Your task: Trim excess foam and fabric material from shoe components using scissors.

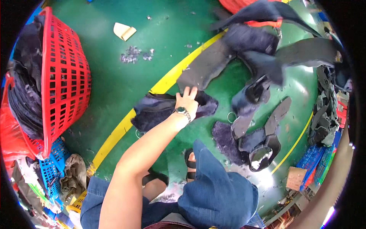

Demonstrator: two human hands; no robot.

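My left hand (187, 103), with a watch (181, 110) on its wrist, lies on a dark fleecy fabric piece (154, 112) on the green floor. Its fingers are stretched and spread, their tips at the lower end of a long grey-backed strip (207, 63). My right forearm (338, 168) runs up the right rim; its hand is lost in the dark edge. Toward that edge rise several dark strips (305, 51), partly off the floor and blurred. Nearer me lie a fuzzy dark piece (227, 141) and curled grey-backed pieces (276, 116).
A red plastic basket (66, 76) full of dark folded fabric stands at the left, above a blue basket (57, 164). A yellow line (124, 128) crosses the floor. Fluff (131, 54) and a cream scrap (124, 31) lie beyond. Dark scraps (322, 114) pile at the right.
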